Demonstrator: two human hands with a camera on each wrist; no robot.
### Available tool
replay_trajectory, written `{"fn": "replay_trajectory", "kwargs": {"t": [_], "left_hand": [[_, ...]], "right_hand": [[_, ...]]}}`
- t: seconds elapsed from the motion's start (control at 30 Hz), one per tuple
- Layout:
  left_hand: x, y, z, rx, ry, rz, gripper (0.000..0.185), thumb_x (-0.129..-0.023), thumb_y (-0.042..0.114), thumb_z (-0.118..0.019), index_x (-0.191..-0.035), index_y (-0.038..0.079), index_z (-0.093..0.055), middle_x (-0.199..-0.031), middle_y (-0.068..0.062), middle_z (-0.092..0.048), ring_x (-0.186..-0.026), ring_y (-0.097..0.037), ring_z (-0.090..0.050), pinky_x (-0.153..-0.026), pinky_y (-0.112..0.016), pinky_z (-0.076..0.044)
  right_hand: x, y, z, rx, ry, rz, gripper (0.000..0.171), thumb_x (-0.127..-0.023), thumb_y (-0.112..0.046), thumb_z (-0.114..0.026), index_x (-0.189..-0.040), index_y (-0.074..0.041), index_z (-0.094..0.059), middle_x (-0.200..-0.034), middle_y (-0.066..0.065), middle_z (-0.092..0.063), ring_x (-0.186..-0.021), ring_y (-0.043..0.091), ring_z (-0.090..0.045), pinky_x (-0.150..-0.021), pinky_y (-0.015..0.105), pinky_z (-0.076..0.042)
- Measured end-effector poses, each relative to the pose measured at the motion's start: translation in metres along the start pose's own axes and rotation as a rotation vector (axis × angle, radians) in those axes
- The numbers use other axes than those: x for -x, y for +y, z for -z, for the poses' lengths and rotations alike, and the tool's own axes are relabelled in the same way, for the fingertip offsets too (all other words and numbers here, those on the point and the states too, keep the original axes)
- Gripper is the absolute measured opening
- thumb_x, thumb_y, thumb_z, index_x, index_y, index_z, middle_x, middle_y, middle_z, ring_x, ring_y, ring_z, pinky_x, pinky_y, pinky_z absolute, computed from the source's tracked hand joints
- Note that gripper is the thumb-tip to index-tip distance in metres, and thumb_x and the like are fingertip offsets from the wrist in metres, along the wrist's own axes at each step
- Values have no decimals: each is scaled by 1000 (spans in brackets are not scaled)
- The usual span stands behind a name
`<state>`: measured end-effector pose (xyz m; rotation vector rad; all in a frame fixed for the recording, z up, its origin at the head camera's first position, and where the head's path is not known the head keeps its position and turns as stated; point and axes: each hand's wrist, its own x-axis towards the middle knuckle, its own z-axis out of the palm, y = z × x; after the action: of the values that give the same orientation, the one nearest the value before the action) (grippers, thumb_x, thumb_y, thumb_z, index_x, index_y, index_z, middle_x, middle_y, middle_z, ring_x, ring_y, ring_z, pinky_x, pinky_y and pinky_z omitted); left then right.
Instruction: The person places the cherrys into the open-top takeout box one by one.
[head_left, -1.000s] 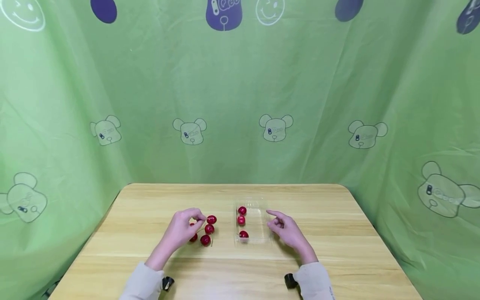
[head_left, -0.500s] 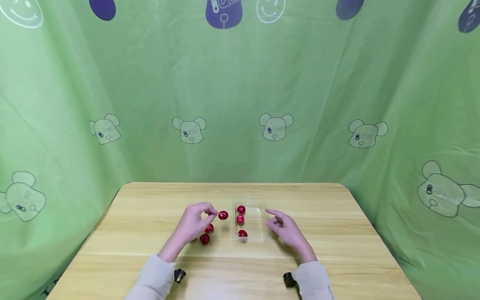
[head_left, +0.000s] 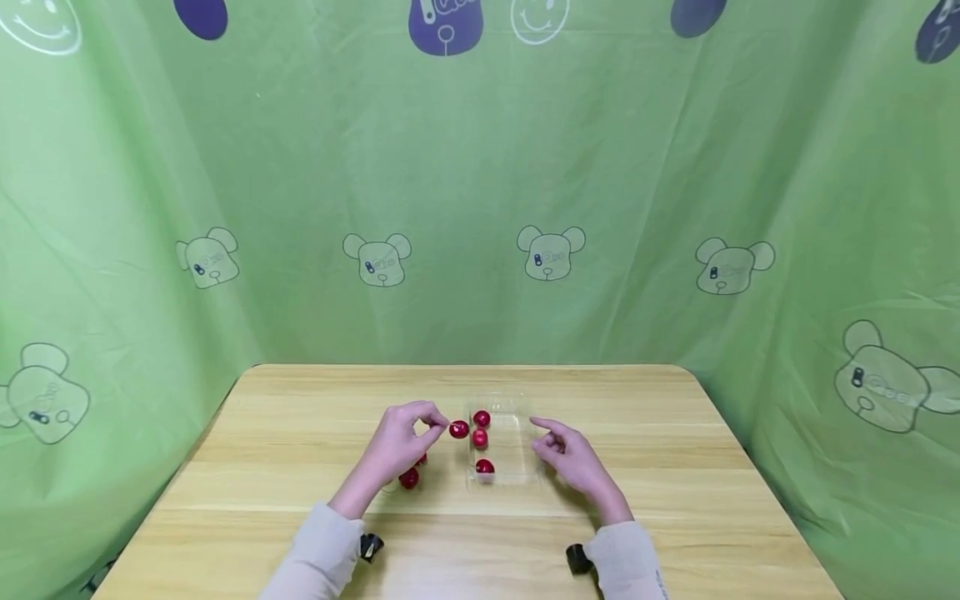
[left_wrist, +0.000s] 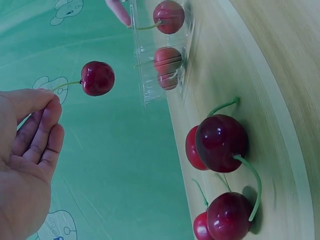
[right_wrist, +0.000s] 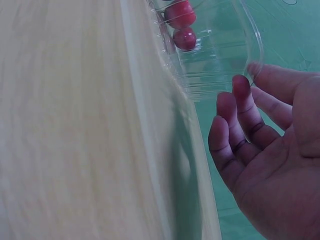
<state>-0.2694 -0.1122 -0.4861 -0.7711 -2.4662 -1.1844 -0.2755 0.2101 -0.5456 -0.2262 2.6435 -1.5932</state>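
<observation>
Between my two hands, closer to my right, sits the clear plastic clamshell tray (head_left: 517, 433) with three dark red cherries (head_left: 480, 437) lined up along its left side. My left hand (head_left: 401, 446) pinches the thin green stem (left_wrist: 67, 85) of one glossy red cherry (head_left: 459, 429) between thumb and fingertips, so the fruit hangs off the table with its stem running back toward my fingers and the round end pointing right, at the tray. From the left wrist view the held cherry (left_wrist: 97, 78) is level with the tray's near wall and has not crossed over it; it sits just beside the tray's left edge. My left hand is plainly the nearer one to that cherry. Below and behind my left hand, a small cluster of loose red cherries (left_wrist: 220, 142) lies on the pale wooden table (head_left: 300, 417). My right hand (head_left: 573, 458) is loose, fingers relaxed and lightly bent, holding nothing; it rests just beside the tray's right edge, one fingertip (right_wrist: 253, 68) near the rim, though I cannot tell if it touches.
</observation>
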Motion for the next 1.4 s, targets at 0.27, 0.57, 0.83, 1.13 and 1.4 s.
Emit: {"fn": "replay_trajectory", "kwargs": {"t": [0.27,0.57,0.83,1.13,1.4], "left_hand": [[-2,3,-3,1,22,-17,11,-91,6,-77,-91,16,-77,-90,-1,-78,-87,-12,-73,-88,-36,-61],[-3,2,-11,47,-11,-2,11,-90,2,-76,-93,13,-78,-92,-1,-78,-90,-14,-73,-89,-35,-60],[-4,-2,-20,65,-52,24,13,-90,1,-76,-94,13,-78,-93,2,-78,-93,-11,-73,-89,-32,-60],[-3,-4,-30,77,-86,31,12,-92,3,-75,-96,13,-78,-95,3,-78,-95,-11,-72,-91,-35,-59],[1,-5,-34,73,-114,27,10,-93,5,-74,-96,14,-78,-96,3,-77,-93,-11,-71,-89,-38,-60]], "right_hand": [[-1,-1,0,2,2,-6,49,-99,-10,-69,-146,-8,-57,-95,6,-65,-82,15,-58,-69,22,-51],[0,1,0,-9,-3,-13,50,-98,-11,-70,-146,-9,-57,-95,4,-65,-83,16,-58,-69,23,-51],[0,2,1,-16,-4,-12,50,-99,-11,-70,-147,-9,-57,-95,4,-64,-83,16,-58,-69,23,-51],[1,1,2,0,13,-16,49,-99,-11,-69,-147,-9,-57,-95,4,-65,-83,16,-57,-69,23,-50],[3,-2,0,-13,5,-17,49,-99,-11,-69,-146,-9,-57,-95,5,-65,-81,15,-57,-66,23,-50]]}}
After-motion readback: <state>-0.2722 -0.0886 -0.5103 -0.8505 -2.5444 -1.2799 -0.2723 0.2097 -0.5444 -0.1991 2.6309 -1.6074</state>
